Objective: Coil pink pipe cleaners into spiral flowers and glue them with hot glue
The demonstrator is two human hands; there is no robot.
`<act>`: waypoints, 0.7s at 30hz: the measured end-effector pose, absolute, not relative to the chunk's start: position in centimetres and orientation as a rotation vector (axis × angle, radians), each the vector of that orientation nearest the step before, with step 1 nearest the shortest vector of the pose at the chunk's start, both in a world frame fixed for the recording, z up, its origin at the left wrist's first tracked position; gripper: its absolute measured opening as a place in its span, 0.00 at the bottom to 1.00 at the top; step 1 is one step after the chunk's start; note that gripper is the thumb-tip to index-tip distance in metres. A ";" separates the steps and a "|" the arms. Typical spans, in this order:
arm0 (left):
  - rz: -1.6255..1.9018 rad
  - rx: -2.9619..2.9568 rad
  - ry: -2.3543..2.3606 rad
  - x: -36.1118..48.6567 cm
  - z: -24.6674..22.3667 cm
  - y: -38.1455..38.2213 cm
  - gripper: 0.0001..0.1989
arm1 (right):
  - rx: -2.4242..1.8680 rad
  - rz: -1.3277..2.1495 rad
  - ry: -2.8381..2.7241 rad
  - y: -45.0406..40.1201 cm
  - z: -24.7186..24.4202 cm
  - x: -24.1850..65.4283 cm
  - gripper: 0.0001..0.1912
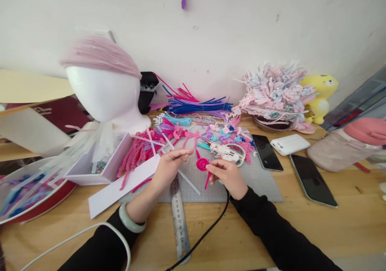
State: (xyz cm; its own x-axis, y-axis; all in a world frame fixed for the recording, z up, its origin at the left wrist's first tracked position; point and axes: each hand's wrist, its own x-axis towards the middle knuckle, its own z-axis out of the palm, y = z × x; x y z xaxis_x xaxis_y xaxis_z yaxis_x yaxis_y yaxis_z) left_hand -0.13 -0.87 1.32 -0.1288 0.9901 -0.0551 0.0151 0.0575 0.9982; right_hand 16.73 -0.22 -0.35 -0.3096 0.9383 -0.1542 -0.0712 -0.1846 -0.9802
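Note:
Between the thumb and fingers of my right hand (226,176) is a magenta pipe cleaner coil (202,164), wound into a flat disc with one tail pointing up and another hanging down. My left hand (170,167) is closed in a pinch just left of the coil; whatever its fingertips hold, if anything, is too small to make out. Both hands are over a grey cutting mat (256,186). A steel ruler (178,218) lies below my left hand. Beyond my right hand are white-handled scissors (230,153) and small pipe cleaner flowers (224,133).
Bundled pipe cleaners (199,105) lie by the wall. At left stand a foam head (99,92), a white box (90,178) and a round red tub (51,202). A decorated headpiece (274,94), phones (313,180) and a bottle (328,150) are at right. A black cable (208,233) crosses the front.

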 end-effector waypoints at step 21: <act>0.982 1.270 1.202 0.8 1.9 -1.7 0.09 | -1.135 1.607 -1.303 -0.5 0.2 16.5 0.10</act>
